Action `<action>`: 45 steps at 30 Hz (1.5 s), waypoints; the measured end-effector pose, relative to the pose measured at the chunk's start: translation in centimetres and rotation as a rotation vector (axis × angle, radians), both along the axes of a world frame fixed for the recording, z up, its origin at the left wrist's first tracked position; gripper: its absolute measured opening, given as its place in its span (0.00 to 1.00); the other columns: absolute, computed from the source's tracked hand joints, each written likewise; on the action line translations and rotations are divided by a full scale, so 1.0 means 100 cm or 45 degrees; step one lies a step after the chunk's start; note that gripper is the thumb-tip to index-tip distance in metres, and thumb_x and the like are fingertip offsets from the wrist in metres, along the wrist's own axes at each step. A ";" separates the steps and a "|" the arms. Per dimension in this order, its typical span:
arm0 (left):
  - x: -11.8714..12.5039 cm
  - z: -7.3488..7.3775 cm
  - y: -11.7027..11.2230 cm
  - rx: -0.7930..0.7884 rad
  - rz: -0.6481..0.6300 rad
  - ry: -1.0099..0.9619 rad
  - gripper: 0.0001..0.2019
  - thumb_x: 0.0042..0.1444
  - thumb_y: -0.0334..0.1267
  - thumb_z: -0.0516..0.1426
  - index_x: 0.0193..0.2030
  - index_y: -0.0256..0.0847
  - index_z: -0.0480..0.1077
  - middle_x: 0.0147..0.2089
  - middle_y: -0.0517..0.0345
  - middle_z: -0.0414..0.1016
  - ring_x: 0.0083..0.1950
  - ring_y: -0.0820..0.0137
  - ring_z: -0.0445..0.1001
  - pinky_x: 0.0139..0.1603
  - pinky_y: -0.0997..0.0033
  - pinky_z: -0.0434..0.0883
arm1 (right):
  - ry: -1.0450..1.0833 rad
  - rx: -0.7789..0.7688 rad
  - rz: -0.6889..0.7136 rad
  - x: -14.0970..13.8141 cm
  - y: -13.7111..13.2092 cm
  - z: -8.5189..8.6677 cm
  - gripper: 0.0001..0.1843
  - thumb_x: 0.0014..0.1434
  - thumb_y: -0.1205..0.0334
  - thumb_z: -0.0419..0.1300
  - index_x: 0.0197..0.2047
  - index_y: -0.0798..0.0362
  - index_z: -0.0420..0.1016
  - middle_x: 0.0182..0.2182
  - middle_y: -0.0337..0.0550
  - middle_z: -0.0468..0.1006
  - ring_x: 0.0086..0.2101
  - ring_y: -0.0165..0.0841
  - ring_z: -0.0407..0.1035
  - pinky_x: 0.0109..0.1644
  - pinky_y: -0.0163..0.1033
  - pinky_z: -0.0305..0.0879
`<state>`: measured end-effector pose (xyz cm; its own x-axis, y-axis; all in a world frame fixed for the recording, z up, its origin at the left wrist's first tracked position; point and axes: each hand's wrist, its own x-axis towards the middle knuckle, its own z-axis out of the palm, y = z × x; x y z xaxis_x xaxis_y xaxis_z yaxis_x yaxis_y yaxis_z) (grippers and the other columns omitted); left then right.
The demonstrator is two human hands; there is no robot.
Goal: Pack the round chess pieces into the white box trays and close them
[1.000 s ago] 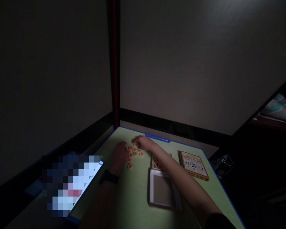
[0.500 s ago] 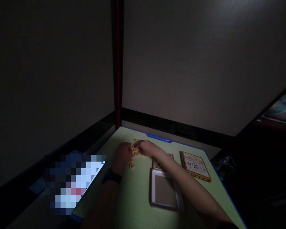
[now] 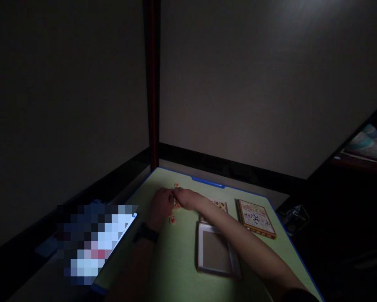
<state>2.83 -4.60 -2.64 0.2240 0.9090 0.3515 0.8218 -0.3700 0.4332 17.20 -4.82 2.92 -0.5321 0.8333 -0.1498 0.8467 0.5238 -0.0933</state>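
Both my hands meet over a heap of small round orange-and-cream game pieces [image 3: 173,219] on a pale green table [image 3: 176,260]. My left hand [image 3: 161,205], with a dark watch on its wrist, cups the heap from the left. My right hand [image 3: 186,198] reaches across from the right and covers the pieces, fingers curled against the left hand. One piece [image 3: 176,185] lies apart just beyond the hands. Most pieces are hidden under the hands.
An empty shallow box tray [image 3: 215,253] lies under my right forearm, a patterned sheet [image 3: 218,205] beyond it. A decorated box lid [image 3: 256,218] lies at the right. A lit tablet screen [image 3: 97,243] leans at the table's left edge. Walls and a red post [image 3: 152,84] close the far corner.
My hands have drawn together, sweeping the scattered pieces into a tight heap between them. The right hand slid left and toward me; fewer loose pieces show now.
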 end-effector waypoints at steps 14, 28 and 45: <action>0.006 0.021 -0.007 -0.075 -0.041 -0.036 0.13 0.62 0.38 0.53 0.42 0.42 0.79 0.41 0.52 0.83 0.44 0.62 0.77 0.51 0.65 0.67 | 0.233 0.056 -0.122 0.005 0.003 -0.008 0.18 0.62 0.64 0.56 0.55 0.58 0.62 0.50 0.60 0.78 0.46 0.42 0.76 0.44 0.40 0.69; 0.009 0.017 -0.004 -0.316 0.030 -0.718 0.09 0.56 0.42 0.59 0.37 0.41 0.79 0.38 0.55 0.84 0.40 0.65 0.81 0.43 0.69 0.75 | 0.399 0.253 -0.183 0.072 -0.030 0.013 0.16 0.61 0.68 0.55 0.52 0.57 0.62 0.43 0.53 0.76 0.41 0.37 0.72 0.43 0.39 0.63; 0.020 0.017 -0.014 -0.412 0.014 -0.863 0.13 0.52 0.45 0.59 0.40 0.42 0.77 0.39 0.55 0.83 0.40 0.63 0.81 0.30 0.71 0.76 | 0.289 0.193 -0.430 0.120 -0.054 -0.008 0.11 0.60 0.72 0.57 0.47 0.56 0.69 0.42 0.49 0.73 0.37 0.33 0.69 0.41 0.35 0.59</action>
